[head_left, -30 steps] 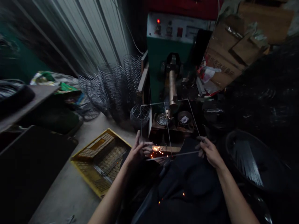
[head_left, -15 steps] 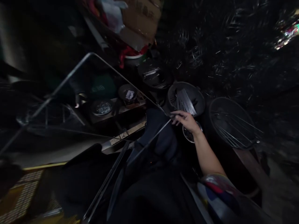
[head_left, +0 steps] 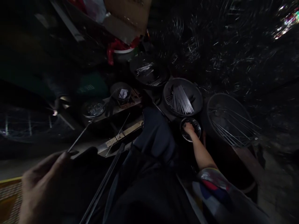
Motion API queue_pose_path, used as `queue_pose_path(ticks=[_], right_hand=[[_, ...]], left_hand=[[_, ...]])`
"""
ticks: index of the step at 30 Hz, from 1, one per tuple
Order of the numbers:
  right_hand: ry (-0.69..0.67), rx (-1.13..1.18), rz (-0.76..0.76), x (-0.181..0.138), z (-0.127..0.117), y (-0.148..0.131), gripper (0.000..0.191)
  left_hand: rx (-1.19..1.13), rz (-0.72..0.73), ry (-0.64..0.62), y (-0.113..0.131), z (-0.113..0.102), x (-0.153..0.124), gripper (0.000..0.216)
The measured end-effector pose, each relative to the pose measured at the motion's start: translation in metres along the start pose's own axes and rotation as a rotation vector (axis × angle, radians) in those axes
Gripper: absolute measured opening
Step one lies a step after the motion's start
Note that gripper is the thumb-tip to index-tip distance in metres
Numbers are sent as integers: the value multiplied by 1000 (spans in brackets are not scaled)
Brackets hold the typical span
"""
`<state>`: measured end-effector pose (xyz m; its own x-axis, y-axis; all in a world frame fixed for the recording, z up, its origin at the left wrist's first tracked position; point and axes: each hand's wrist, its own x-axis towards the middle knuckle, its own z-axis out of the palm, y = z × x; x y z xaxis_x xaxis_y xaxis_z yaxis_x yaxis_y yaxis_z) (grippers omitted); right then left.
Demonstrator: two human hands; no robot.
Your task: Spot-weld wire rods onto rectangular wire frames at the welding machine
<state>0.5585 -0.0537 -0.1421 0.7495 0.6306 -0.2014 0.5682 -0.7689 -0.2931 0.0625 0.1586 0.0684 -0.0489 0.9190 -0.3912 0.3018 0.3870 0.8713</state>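
Observation:
My left hand (head_left: 44,183) is close to the camera at lower left, its fingertips pinching a thin wire frame (head_left: 80,137) that runs up and right toward the dim bench. My right hand (head_left: 189,128) reaches down into a small round metal bowl (head_left: 191,129) beside my dark-clothed knee (head_left: 156,137); whether it holds anything there I cannot tell. Just behind the bowl stands a black tub of straight steel rods (head_left: 181,99).
A wire basket with loose rods (head_left: 227,121) sits to the right. Another dark tub (head_left: 148,73) stands further back, with small dishes (head_left: 94,109) on a wooden bench. Cardboard (head_left: 127,15) is at the top. A yellow crate edge (head_left: 9,193) shows at lower left.
The view swung right from the welding machine. My right hand let go of the frame and dropped into the small bowl. My left hand now carries the frame alone, low at left.

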Motion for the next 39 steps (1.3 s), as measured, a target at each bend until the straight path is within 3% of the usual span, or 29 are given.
queue_pose_path(ticks=[5, 9, 11, 12, 15, 19, 22, 25, 30, 34, 39], right_hand=[[93, 62, 94, -3, -32, 17, 19], [133, 192, 8, -4, -54, -14, 22], [111, 352, -77, -1, -56, -58, 24], [75, 561, -113, -2, -55, -89, 28], [-244, 1006, -224, -26, -44, -202, 43], [-568, 1079, -339, -74, -10, -344, 41], [-613, 1061, -410, -94, 18, -403, 41], [-563, 1045, -440, -102, 38, -416, 37], [-570, 1075, -291, -102, 58, -393, 33], [-564, 1080, -223, -101, 65, -387, 35], [-579, 1087, -221, -107, 57, -422, 35]], left_hand=[[148, 242, 34, -19, 1, 25, 26], [243, 411, -92, -35, -4, 47, 30], [289, 483, -91, -40, -7, 57, 33], [298, 502, -78, -42, -8, 62, 34], [273, 544, -35, -50, -13, 67, 33], [232, 570, 37, -63, -19, 56, 29], [358, 549, 93, -67, -16, 59, 30], [592, 449, 40, -67, -2, 83, 31], [658, 435, -85, -66, 23, 123, 25], [600, 479, -108, -69, 17, 112, 29], [428, 527, -22, -78, -11, 74, 33]])
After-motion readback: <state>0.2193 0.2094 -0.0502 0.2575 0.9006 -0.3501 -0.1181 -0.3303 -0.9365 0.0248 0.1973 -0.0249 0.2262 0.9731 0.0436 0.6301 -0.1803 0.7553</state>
